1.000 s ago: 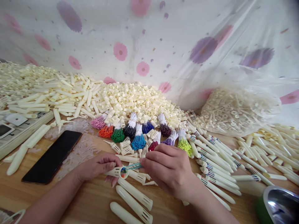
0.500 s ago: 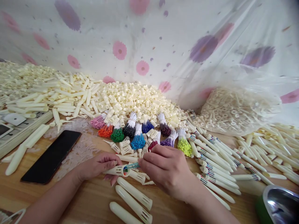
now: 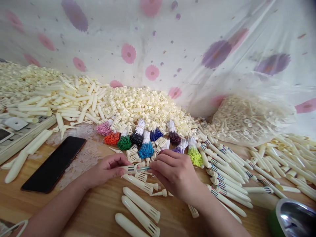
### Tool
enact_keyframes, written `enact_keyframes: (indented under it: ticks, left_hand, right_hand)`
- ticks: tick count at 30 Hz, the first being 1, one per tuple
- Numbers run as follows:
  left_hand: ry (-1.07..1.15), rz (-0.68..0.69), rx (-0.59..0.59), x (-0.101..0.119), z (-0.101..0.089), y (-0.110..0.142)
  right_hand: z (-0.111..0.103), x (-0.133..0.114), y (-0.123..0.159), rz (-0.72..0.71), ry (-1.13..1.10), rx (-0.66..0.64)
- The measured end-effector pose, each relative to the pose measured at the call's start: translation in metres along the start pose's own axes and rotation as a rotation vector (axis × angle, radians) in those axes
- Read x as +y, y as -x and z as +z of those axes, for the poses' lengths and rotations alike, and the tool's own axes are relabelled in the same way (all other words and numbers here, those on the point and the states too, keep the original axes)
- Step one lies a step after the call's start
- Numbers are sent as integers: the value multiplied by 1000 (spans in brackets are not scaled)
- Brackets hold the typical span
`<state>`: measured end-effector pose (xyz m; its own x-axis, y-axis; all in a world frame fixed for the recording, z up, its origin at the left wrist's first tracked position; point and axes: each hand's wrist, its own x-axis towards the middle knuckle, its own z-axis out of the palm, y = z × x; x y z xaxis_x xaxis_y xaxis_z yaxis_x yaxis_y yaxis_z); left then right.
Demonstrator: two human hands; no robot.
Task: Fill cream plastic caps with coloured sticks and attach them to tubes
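Note:
My left hand (image 3: pixel 110 171) is closed around a cream slotted pen barrel (image 3: pixel 130 169), whose open end faces right. Coloured bits show through the slots. My right hand (image 3: pixel 174 174) pinches slim teal tweezers (image 3: pixel 144 168), mostly hidden by the fingers, with the tips at the barrel's mouth. Below the hands, several slotted pen barrels (image 3: pixel 142 204) lie on the wooden table (image 3: pixel 86 214). Just behind are bundles of coloured pen refills with white stems, among them light blue (image 3: pixel 146 149), green (image 3: pixel 124 143) and yellow-green (image 3: pixel 195 156).
A heap of cream slotted parts (image 3: pixel 145 105) rises at the back. On the left lie a black phone (image 3: pixel 54 164) and a power strip (image 3: pixel 29 135). Barrels with coloured slots (image 3: pixel 227 177) line the right, near a bag of parts (image 3: pixel 251 118) and a green-sided metal bowl (image 3: pixel 293 217).
Both hands have risen slightly, and the barrel has turned so its mouth faces more sideways. Less of the teal tweezers shows between barrel and right fingers.

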<state>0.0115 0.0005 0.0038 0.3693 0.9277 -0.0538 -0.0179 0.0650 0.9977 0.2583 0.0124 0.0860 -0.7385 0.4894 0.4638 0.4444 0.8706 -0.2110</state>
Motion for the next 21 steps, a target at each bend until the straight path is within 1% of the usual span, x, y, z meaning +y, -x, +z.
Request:
enact_keyframes:
  ticks: [3, 6, 8, 14, 19, 21]
  left_hand:
    - [-91, 61, 23, -1, 1, 0]
    - [-120, 101, 55, 1, 3, -1]
    - [-132, 97, 72, 3, 3, -1]
    - [-154, 43, 74, 9, 5, 0]
    - [-139, 86, 116, 7, 6, 1]
    - [-127, 107, 136, 7, 6, 1]
  right_hand:
    - [1, 3, 0, -21, -23, -1]
    - [1, 7, 0, -24, -33, -15]
    - [2, 9, 0, -18, -47, -18]
    - [4, 9, -1, -24, -73, 14]
    - [-2, 8, 0, -65, -24, 22]
    - [-7, 10, 0, -55, -23, 15]
